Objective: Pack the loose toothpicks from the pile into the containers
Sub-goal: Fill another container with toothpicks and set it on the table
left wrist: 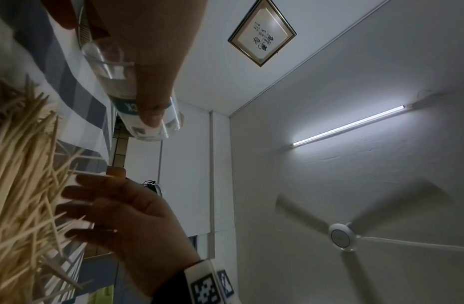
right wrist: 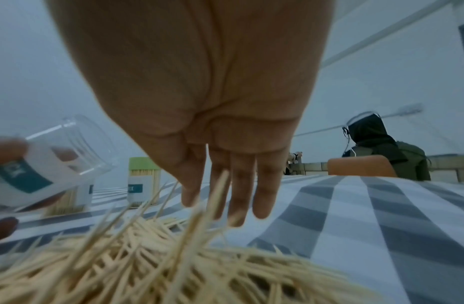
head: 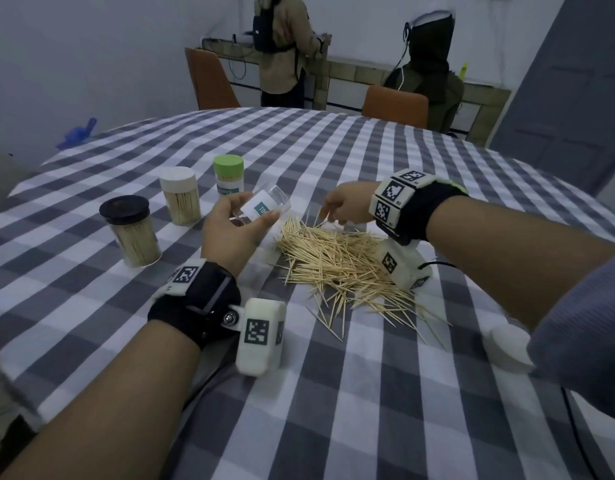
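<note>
Toothpicks (head: pixel 340 261) heaped on checked tablecloth (head: pixel 368 393) | left hand (head: pixel 229 230) grips clear container (head: pixel 264 206) | right hand (head: pixel 347 206) seemingly slack-fingered

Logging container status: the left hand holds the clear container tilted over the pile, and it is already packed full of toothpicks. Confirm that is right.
Not quite. The left hand does hold the clear container tilted by the pile, but the container looks empty; the left wrist view shows straight through its clear wall.

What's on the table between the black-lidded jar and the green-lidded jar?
A white-lidded jar packed with toothpicks stands between the black-lidded jar and the green-lidded jar. The head view shows all three in a row.
</note>
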